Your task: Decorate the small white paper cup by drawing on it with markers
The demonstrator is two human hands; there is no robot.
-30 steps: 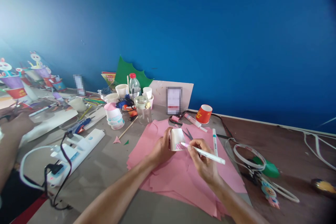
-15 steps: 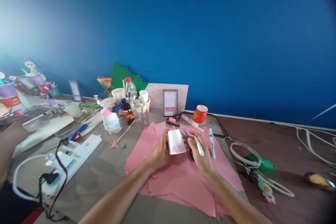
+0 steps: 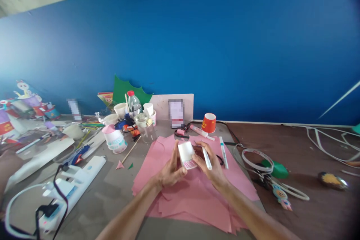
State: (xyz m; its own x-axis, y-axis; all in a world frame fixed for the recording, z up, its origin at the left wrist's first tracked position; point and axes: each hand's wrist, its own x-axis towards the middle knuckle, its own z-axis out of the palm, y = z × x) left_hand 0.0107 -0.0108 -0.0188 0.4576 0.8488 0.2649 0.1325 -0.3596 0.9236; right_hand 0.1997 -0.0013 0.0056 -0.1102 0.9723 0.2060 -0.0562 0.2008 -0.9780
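While the right hand [image 3: 211,164] clamps the white cup [image 3: 186,152], the left hand [image 3: 171,170] touches its left side.
Left thumb and fingers spread apart, palm tilted.

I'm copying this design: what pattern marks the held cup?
Pink crosshatching on the cup; clearest in the head view.

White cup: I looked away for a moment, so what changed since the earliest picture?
The marker has come off the white cup and swung round in the right hand, whose fingers now touch the cup. The left hand stays at the cup's side. The red cup and pink paper stayed put.
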